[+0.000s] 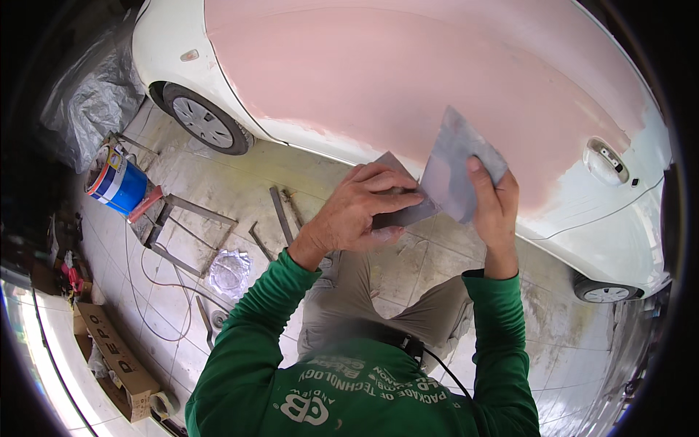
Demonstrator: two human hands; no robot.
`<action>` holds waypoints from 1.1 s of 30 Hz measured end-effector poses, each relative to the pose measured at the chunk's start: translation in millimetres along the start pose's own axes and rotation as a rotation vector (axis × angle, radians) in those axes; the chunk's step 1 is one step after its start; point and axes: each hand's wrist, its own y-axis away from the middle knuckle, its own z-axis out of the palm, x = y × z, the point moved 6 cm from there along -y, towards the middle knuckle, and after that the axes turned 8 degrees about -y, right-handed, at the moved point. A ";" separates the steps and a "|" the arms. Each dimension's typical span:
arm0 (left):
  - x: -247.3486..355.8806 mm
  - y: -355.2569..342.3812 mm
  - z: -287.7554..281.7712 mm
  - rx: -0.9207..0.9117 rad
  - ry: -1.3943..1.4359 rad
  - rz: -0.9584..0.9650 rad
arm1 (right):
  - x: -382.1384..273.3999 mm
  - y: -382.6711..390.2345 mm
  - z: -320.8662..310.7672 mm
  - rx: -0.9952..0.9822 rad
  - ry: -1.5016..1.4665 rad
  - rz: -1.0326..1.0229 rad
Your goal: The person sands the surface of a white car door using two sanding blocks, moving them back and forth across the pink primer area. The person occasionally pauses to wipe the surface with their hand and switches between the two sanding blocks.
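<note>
A white car's door panel (pixel 408 80) fills the far side, coated with smooth pink body filler. In front of it, my left hand (pixel 357 204) is closed around a dark grey flat spreader blade (pixel 411 213), thumb below and fingers over the top. My right hand (pixel 498 207) pinches a larger, lighter grey flat spreader blade (pixel 453 164), tilted up with a corner pointing at the door. The two blades meet or overlap at their edges; whether they touch I cannot tell. Smears mark the lighter blade's face.
A blue paint can (pixel 122 183) stands left on a metal frame (pixel 196 211). Crumpled foil (pixel 230 272), metal bars (pixel 280 215) and a thin cable (pixel 164 339) lie on the tiles. A cardboard box (pixel 116 357) is at lower left. The car's door handle (pixel 606 162) protrudes at right.
</note>
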 end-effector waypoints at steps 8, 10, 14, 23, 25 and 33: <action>-162.9 124.5 -72.1 1.035 1.263 -0.574 | 9.4 -21.5 -295.2 0.142 0.066 0.163; -214.7 132.5 -115.8 1.110 1.016 -0.705 | 24.4 -34.0 -319.8 0.114 0.138 0.206; -282.9 112.5 -181.0 0.995 0.524 -0.933 | 42.7 -43.1 -323.9 0.149 0.144 0.213; -348.0 52.1 -244.3 1.102 -0.056 -0.899 | 45.0 -39.2 -333.8 0.298 -0.064 0.318; -348.5 53.0 -242.6 1.112 -0.443 -0.992 | 52.3 -47.3 -323.9 0.302 -0.077 0.329; -352.0 64.6 -231.7 1.099 -0.277 -0.835 | 50.7 -41.5 -332.2 0.310 0.004 0.396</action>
